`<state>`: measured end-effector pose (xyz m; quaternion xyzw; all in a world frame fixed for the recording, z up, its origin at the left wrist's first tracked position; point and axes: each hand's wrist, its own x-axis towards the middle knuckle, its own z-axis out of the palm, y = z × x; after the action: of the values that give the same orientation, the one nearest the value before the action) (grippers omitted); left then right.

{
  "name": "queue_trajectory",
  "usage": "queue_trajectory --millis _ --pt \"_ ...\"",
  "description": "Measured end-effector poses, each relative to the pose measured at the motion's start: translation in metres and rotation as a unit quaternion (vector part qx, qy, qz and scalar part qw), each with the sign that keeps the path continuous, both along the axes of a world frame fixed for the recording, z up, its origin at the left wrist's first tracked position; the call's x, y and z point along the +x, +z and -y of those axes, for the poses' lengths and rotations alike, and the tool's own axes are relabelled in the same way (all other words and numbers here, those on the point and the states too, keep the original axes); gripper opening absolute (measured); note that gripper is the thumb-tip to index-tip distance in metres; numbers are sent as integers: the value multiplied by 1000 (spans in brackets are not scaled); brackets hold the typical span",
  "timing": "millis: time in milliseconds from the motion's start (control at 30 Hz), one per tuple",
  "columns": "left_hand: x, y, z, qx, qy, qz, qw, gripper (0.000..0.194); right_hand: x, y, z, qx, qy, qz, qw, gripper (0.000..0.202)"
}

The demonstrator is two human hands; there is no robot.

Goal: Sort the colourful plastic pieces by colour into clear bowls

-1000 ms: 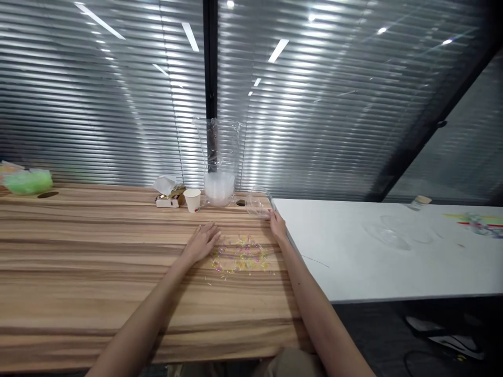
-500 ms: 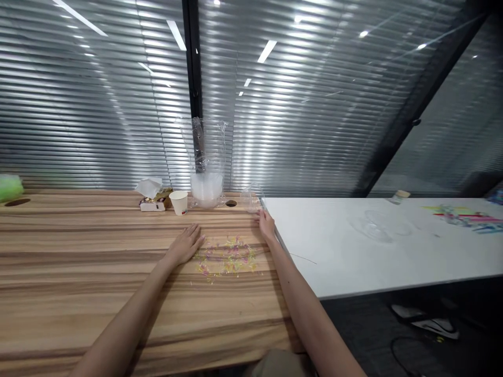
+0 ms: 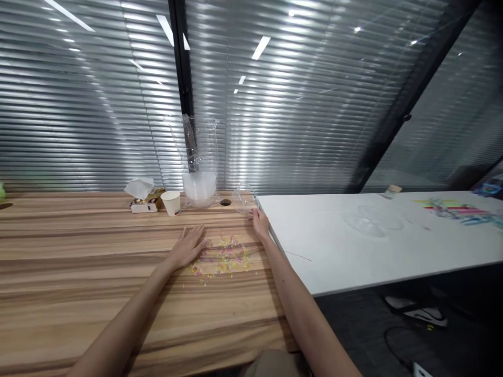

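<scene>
My left hand (image 3: 189, 248) lies flat on the wooden table (image 3: 78, 293), fingers spread, at the left edge of a loose scatter of small pink and yellow bits (image 3: 227, 255). Near the table's right edge, my right hand (image 3: 260, 224) has its fingers closed on the rim of a clear plastic bowl (image 3: 243, 198), which is tilted on its side. Behind the hands stand a white paper cup (image 3: 171, 203) and an open clear bag holding a stack of translucent bowls (image 3: 200, 188).
A tissue box (image 3: 144, 203) is left of the cup. On the white table (image 3: 310, 225) at the right lie clear lids (image 3: 367, 222), a small jar (image 3: 392, 191) and coloured strips (image 3: 456, 209). A window with blinds rises behind both tables.
The view has turned slightly to the right. My left hand has shifted a little against the scattered bits, still flat. My right hand keeps its grip on the bowl.
</scene>
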<state>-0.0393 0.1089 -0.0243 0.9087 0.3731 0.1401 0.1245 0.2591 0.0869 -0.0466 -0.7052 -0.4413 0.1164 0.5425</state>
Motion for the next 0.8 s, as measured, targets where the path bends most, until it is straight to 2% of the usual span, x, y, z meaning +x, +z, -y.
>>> queue_trajectory --millis 100,267,367,467,567,800 --pt "3 1 3 13 -36 -83 996 68 1 -1 -1 -1 3 4 1000 41" --pt "5 7 14 -6 -108 -79 991 66 2 -2 1 5 12 16 1000 45" --pt "3 13 18 -94 -128 -2 987 62 2 -2 5 18 22 23 999 47" --pt "-2 19 17 -193 -81 125 970 65 4 -2 11 40 35 28 998 48" --pt "-6 21 17 -200 -43 180 962 67 5 1 13 67 53 31 996 47" --pt "-24 20 41 -120 -151 12 981 59 6 4 6 146 82 59 984 45"
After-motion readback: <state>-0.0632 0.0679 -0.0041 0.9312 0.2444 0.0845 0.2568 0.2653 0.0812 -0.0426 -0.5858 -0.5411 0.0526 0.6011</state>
